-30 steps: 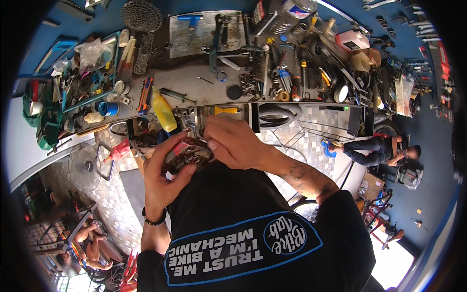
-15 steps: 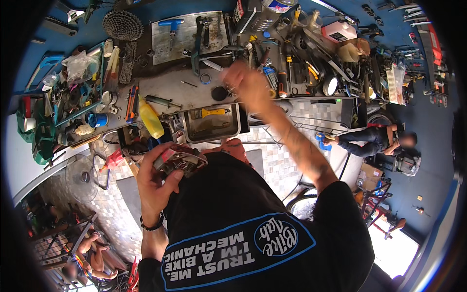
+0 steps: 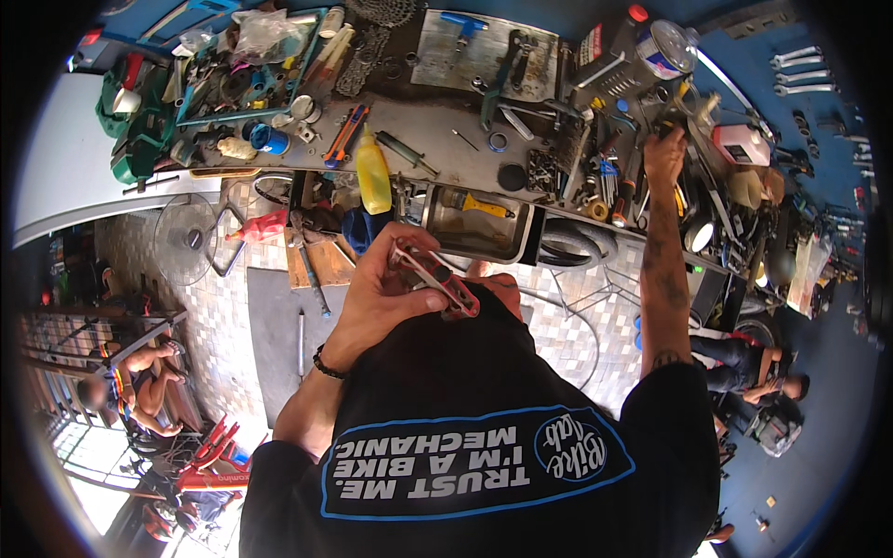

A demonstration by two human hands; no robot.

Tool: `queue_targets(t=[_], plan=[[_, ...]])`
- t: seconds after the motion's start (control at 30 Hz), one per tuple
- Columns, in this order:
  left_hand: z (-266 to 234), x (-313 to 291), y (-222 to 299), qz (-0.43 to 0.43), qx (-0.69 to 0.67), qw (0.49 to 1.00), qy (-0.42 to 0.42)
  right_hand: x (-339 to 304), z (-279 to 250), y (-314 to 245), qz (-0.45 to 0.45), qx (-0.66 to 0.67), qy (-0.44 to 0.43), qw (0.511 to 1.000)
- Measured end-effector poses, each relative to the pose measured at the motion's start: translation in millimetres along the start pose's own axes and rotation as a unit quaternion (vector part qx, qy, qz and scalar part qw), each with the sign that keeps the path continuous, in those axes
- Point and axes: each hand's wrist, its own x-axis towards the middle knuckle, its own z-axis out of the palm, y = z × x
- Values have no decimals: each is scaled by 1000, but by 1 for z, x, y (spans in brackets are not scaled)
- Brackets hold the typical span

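In front of my shirt my left hand (image 3: 383, 284) is closed around a red and silver bicycle pedal (image 3: 437, 279), its metal cage tilted toward me. My right arm stretches to the right part of the workbench. There my right hand (image 3: 664, 156) has its fingers curled among the crowded tools; a dark end shows at the fingertips, but its kind is hidden. Close to that hand lie blue-handled tools (image 3: 608, 181) and an orange-ended tool handle (image 3: 621, 209). A metal tray (image 3: 430, 232) holding a yellow-handled tool (image 3: 479, 205) sits at the bench's front edge.
On the bench stand a yellow squeeze bottle (image 3: 374, 175), a blue-labelled clear jug (image 3: 666, 48) and a pinkish-white canister (image 3: 741, 145). A teal crate (image 3: 223, 116) of small parts is at left. Tires (image 3: 577, 244) hang below the bench. Other people sit at left and right.
My right hand has moved right, from the middle of the bench to the tools. My left hand still holds the pedal, which has turned. The whole view has shifted.
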Motion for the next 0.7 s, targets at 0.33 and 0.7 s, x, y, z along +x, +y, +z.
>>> queue_targets(t=[0.33, 0.7], plan=[[12, 17, 6, -4, -80, 997, -11, -90, -287, -194, -144, 926, -138, 322], [13, 19, 9, -5, -101, 992, -73, -101, -304, -252, -140, 946, -190, 222]])
